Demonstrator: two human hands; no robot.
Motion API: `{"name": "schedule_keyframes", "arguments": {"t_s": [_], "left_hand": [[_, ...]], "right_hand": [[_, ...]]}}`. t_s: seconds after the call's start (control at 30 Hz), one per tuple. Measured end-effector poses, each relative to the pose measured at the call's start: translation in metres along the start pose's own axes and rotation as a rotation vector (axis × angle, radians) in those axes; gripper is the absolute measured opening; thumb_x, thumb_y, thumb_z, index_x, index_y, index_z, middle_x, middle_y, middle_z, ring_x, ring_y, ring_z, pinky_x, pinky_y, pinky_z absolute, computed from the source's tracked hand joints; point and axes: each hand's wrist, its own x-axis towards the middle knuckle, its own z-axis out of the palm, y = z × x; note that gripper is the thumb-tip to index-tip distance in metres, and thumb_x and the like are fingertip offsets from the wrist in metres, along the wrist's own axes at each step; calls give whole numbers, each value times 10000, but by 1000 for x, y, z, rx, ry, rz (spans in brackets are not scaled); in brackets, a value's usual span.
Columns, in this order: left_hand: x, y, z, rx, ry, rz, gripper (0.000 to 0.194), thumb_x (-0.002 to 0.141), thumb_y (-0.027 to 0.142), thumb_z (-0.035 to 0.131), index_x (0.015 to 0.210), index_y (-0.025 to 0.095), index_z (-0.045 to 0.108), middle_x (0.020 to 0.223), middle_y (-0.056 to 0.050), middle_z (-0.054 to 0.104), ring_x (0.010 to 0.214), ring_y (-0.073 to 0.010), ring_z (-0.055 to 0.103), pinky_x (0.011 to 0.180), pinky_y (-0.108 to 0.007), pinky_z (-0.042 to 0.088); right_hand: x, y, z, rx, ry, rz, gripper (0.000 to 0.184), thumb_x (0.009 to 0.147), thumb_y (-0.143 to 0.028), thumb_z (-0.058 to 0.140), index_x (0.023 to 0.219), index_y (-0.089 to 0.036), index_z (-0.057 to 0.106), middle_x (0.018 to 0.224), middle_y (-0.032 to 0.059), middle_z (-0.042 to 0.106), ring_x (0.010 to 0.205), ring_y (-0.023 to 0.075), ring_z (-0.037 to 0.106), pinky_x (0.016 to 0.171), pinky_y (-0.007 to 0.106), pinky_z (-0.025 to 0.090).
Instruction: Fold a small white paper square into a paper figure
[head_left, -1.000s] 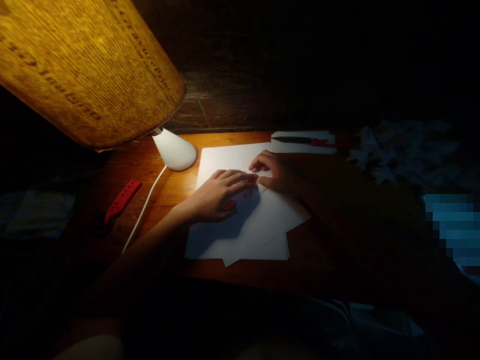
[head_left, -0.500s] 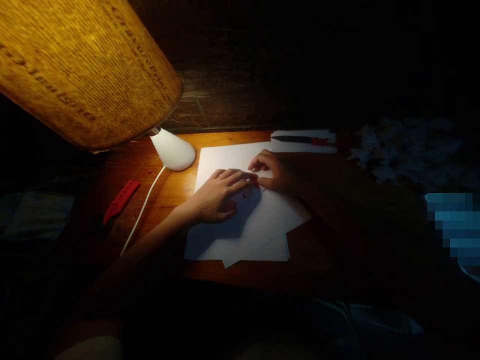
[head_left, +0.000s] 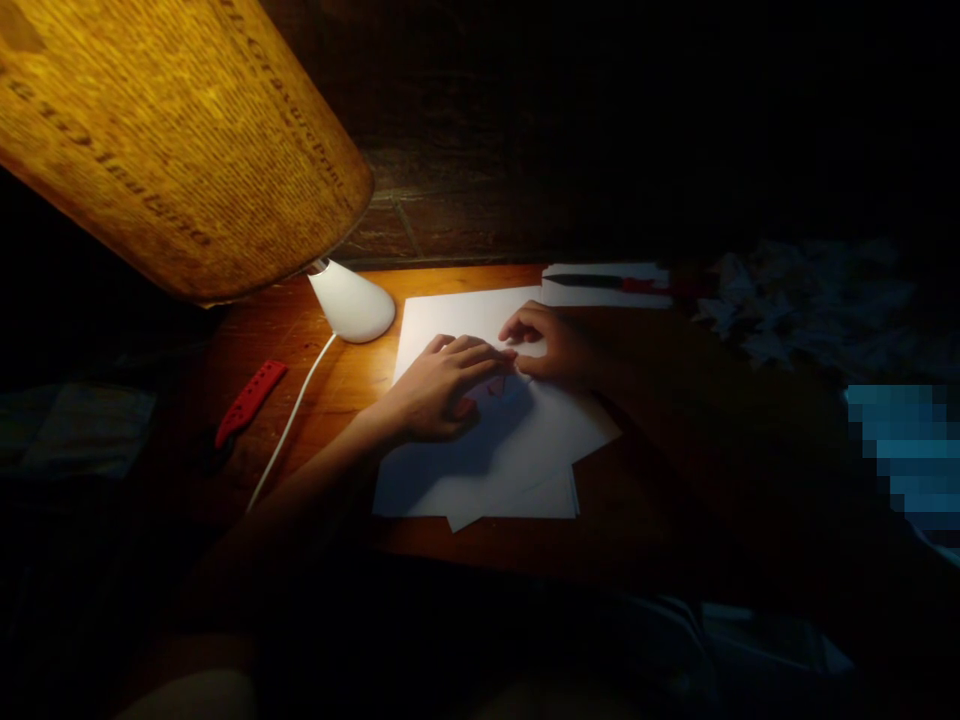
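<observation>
Two hands on paper, wood beyond edges

Bare hands, bare left forearm, right forearm dim in shadow

Gap btwn cord & paper open; L forearm blocks near end, lamp base far.

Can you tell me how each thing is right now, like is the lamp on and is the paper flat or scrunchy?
Lamp: on.
White cord: loosely curved.
Top sheet: flat, crooked over the sheets below.
Left hand: on the paper, fingers stretched.
Right hand: fingers bent.
Dark blade: lying flat.
Red strip with holes: lying down.
Paper pieces: scrunchy-looking, heaped in shadow.
</observation>
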Motion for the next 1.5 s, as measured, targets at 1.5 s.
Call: {"name": "schedule_keyframes", "arguments": {"t_s": [1.5], "left_hand": [[-2, -5, 5, -24, 3, 19, 614, 789, 149, 572, 1390, 248, 646, 1541, -96, 634, 1388, -355, 554, 1064, -531, 460]], "right_hand": [[1, 0, -6, 49, -68, 27, 344, 698, -164, 641, 1037, -218, 662, 1109, 70, 693, 959, 226, 602, 898, 405, 508]]}}
